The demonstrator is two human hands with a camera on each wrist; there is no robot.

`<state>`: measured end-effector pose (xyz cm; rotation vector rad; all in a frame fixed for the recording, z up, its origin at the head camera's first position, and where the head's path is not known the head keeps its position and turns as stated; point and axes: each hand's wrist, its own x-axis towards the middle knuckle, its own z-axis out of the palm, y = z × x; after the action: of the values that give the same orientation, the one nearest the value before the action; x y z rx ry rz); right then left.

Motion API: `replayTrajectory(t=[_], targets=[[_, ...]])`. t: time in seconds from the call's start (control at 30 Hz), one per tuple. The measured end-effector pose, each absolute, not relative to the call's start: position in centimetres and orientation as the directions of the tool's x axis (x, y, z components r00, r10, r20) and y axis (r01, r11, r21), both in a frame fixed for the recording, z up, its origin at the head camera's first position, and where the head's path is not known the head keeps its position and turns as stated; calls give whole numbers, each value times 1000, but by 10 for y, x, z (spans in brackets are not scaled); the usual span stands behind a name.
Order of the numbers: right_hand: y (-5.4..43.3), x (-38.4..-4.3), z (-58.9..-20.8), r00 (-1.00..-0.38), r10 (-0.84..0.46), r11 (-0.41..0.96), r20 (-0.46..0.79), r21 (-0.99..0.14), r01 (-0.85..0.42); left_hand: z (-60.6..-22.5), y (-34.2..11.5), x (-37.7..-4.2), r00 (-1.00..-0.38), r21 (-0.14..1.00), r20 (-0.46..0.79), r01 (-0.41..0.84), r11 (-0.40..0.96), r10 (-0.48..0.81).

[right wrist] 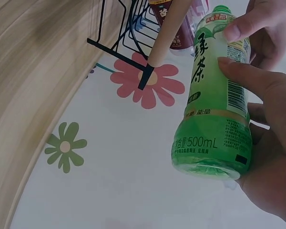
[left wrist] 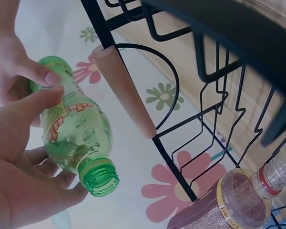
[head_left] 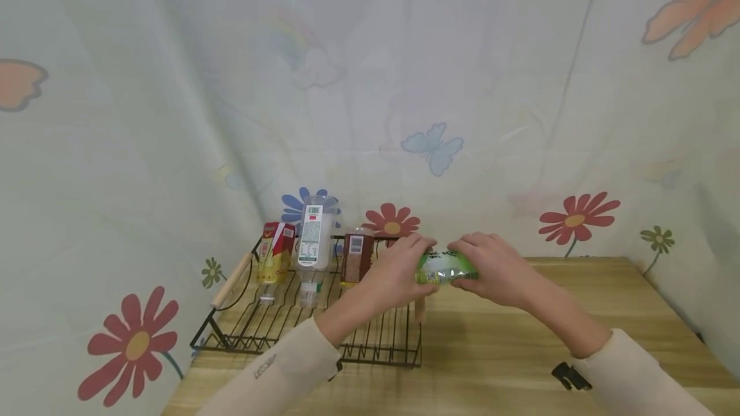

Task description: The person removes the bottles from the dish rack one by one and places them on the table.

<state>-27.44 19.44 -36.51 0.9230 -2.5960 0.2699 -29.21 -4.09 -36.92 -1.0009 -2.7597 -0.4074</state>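
Both hands hold one green tea bottle [head_left: 444,266] sideways in the air, just past the right side of a black wire rack [head_left: 376,355]. My left hand [head_left: 388,269] grips the neck half, thumb on the near side and fingers behind. At the base half, my right hand [head_left: 498,269] grips with its thumb across the label. The left wrist view shows the green threaded mouth [left wrist: 101,179] with no cap on it. In the right wrist view, the label [right wrist: 212,90] reads 500mL near the bottom of the bottle.
In the rack stand a red and yellow drink carton [head_left: 276,254], a clear bottle with a white label [head_left: 312,236] and a brown-labelled bottle [head_left: 356,257]. The rack has a wooden handle [head_left: 232,280] on its left side. A black clip-like piece [head_left: 571,376] shows beside the right sleeve.
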Motion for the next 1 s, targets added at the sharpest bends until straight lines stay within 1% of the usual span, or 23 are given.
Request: replayTrajectory(t=[0.2, 0.47, 0.77, 1.0], targets=[[192, -275, -366, -713, -571, 758, 408, -71, -648, -372, -38, -294, -787, 190, 231, 613, 767, 572], [187, -274, -367, -707, -567, 765, 422, -49, -642, -371, -35, -296, -784, 187, 247, 616, 765, 570], [179, -276, -371, -729, -567, 765, 384, -83, -639, -374, -36, -295, -802, 252, 223, 597, 762, 555], [182, -279, -368, -709, -581, 752, 400, -71, -656, -371, -36, -295, -788, 212, 247, 612, 762, 564]])
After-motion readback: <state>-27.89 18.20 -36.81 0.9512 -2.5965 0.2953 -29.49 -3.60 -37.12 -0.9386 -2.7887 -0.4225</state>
